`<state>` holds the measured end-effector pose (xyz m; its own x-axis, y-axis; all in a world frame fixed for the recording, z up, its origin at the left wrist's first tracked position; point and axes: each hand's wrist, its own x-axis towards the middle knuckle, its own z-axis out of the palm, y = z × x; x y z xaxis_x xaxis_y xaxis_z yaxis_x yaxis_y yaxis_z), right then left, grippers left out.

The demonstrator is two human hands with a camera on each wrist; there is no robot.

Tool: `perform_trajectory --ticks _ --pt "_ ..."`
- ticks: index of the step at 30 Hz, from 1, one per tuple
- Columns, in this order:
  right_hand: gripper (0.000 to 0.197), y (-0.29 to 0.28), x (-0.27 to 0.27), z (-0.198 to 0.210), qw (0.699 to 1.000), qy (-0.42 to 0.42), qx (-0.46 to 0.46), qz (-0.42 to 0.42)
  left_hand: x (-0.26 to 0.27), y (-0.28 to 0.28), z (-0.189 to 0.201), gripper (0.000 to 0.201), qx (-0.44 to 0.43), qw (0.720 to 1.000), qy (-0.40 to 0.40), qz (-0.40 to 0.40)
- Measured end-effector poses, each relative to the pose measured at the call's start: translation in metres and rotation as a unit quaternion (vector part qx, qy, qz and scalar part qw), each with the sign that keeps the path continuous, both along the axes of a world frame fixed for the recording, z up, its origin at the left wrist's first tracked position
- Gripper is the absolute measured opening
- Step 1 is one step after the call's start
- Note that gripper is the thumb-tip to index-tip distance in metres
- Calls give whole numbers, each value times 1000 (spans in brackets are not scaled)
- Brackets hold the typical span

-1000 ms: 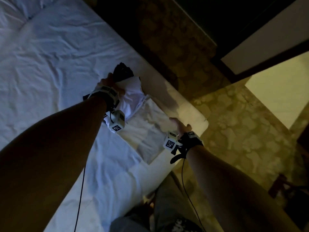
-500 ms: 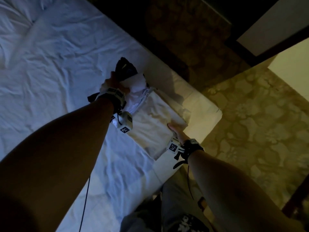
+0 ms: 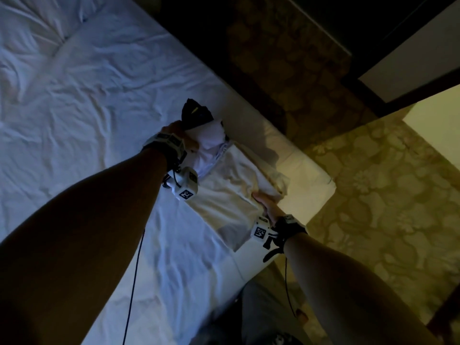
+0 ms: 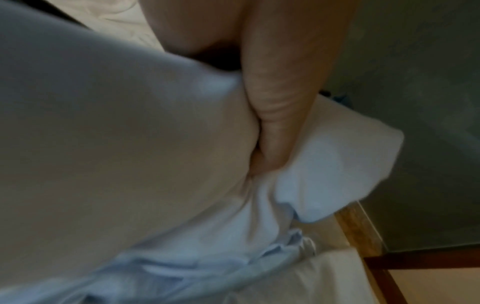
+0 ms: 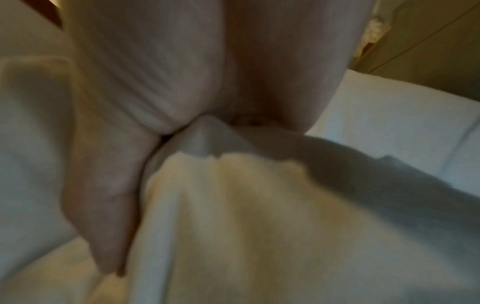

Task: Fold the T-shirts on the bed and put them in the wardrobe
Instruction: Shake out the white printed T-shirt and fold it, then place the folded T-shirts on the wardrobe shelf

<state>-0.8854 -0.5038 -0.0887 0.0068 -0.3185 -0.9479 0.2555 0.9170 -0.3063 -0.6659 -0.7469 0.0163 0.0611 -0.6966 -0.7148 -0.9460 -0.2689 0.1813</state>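
Left fingers [image 4: 280,115]: curled into a bunch of white cloth, thumb pressed into the fold; gripping the shirt's far end
Left hand [image 3: 183,136]: at the far end of the shirt, beside a dark garment [image 3: 196,113] lying just beyond it; whether it touches that garment cannot be told
Right fingers [image 5: 103,216]: pinching a raised ridge of pale cloth between thumb and the rest; closed on the shirt's near-side edge
Right hand [image 3: 267,204]: at the shirt's right edge, close to the mattress corner
Shirt [image 3: 231,192]: white T-shirt, partly folded into a long strip, lying on the bed [image 3: 87,108] near its corner; far end bunched and lifted, middle flat on the sheet
Handling: light, limp, no stiffness of its own; it sags wherever unsupported, and folds likely slip open if lifted by one point; not fragile, hardly slippery
Where to hold: likely best at two spread points along an edge or at corners, cloth kept taut between the hands; for carrying, a flat palm under the folded stack would suit better than a pinch
Risk: the bunched far end may crease the fold; the sheet beneath is also white, so a grip could catch it too
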Motion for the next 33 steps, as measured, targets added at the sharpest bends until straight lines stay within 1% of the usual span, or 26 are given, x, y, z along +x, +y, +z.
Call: perform_trajectory --ticks 1,2,3,4,6,7,8,9,10,11,12,13,15,16,18,19,20,22,24,28,30,32,33 --pt "63 -6 4 14 1000 5 12 -1 2 0 -2 70 -7 1000 2 -12" --pt "49 -10 6 24 1000 6 9 -11 5 2 -3 71 -13 1000 5 -24" --pt "39 -11 7 26 1000 -2 6 -24 7 3 -4 72 -17 999 10 -36" --pt "37 -13 8 27 999 -2 5 -40 10 5 -4 75 -19 999 18 -48" --pt "57 -15 12 31 1000 4 2 -20 14 5 -3 80 -17 997 20 -71" --pt "65 -16 14 30 1000 9 1 -3 16 5 -4 83 -9 996 18 -82" --pt "68 -15 14 25 1000 9 -10 8 17 4 -5 88 3 995 23 -95" --pt "66 -19 16 30 1000 4 -11 15 16 4 -3 95 14 993 34 -113" --pt "59 -23 17 35 1000 5 -19 10 16 4 -3 103 25 990 48 -130" --pt "48 -25 19 40 1000 7 -24 -2 15 5 -5 109 32 987 61 -143" --pt "38 -26 19 37 999 2 -29 -18 15 4 -7 112 35 986 67 -148" --pt "34 -28 22 38 999 8 -34 -35 14 3 -9 111 34 986 68 -146" --pt "38 -29 29 36 997 44 -37 -48 14 2 -10 105 28 988 64 -136" --pt "46 -30 31 36 997 63 -29 -45 15 1 -9 100 21 989 65 -132" --pt "74 -29 33 39 995 79 -7 -56 19 -2 -4 89 3 990 73 -119" --pt "83 -28 32 44 995 80 -3 -65 21 -3 -1 86 -7 990 85 -109" --pt "85 -27 29 48 994 82 -5 -66 23 -3 2 85 -16 990 98 -98" --pt "77 -32 23 71 995 83 -21 -59 25 -1 16 84 -25 990 120 -74" --pt "74 -41 16 90 994 86 -38 -52 26 4 31 79 -32 991 121 -41" --pt "65 -52 1 140 992 100 -64 -43 20 17 78 81 -55 984 164 33" --pt "64 -55 -14 159 988 123 -91 -30 18 25 109 76 -79 978 179 77" --pt "48 -53 -25 194 977 158 -137 -36 14 32 139 73 -109 963 214 119" --pt "41 -51 -29 213 972 170 -158 -36 9 40 162 73 -125 953 240 132"
